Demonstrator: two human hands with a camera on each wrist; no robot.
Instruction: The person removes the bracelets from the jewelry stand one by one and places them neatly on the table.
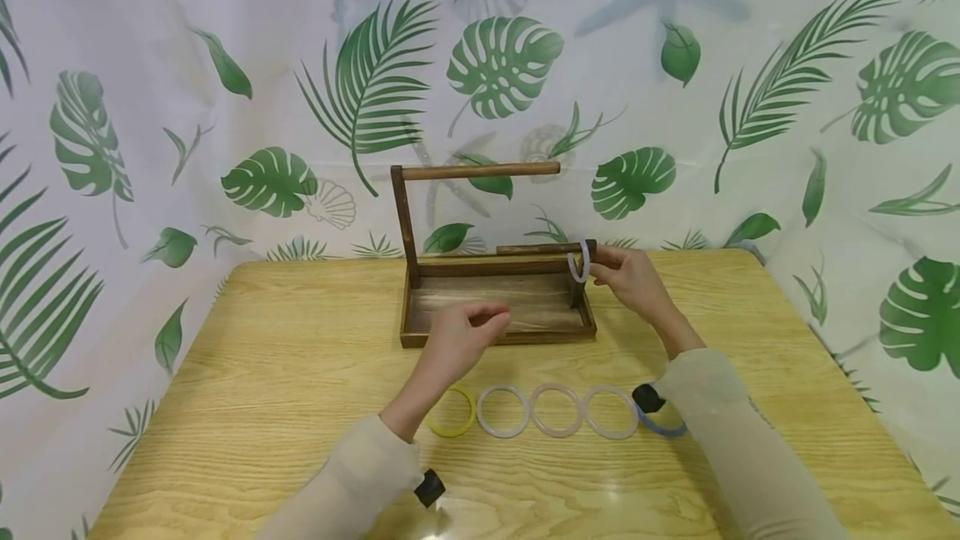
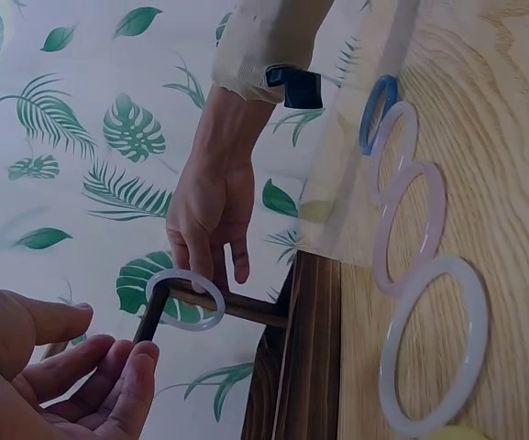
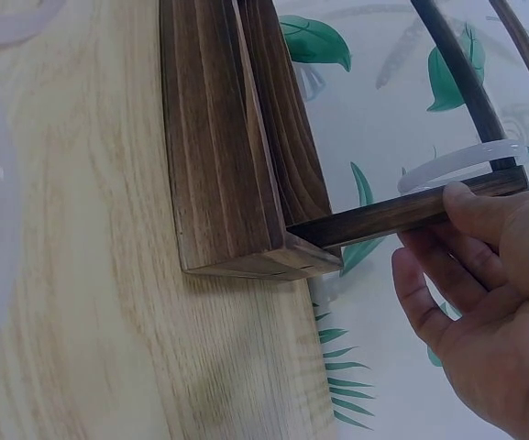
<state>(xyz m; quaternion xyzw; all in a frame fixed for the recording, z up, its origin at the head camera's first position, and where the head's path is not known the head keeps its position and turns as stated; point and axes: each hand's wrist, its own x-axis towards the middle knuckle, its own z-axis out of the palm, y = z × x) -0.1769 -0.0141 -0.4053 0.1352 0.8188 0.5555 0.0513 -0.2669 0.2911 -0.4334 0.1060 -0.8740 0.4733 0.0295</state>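
A brown wooden stand [image 1: 498, 338] has a shallow tray base and two bars on end posts, the left taller. Around the lower bar [image 1: 532, 249], close to its post, hangs a pale lavender bangle [image 1: 574, 267]. My right hand [image 1: 633, 282] grips that right post [image 3: 383, 220], its thumb on the outer face just beside the bangle. My left hand [image 1: 461, 342] hovers over the tray's front edge, fingers loosely bent and holding nothing. In the left wrist view its fingertips [image 2: 142, 359] overlap the lower bar's free end; contact there is unclear.
Before the stand, a row of bangles lies on the wood-grain table [image 1: 300, 373]: yellow [image 1: 471, 415], whitish [image 1: 480, 419], pinkish [image 1: 534, 415], another pale one [image 1: 588, 419], and blue [image 1: 667, 432], partly hidden by the right wrist's black device. A leaf-patterned cloth [image 1: 300, 65] hangs behind.
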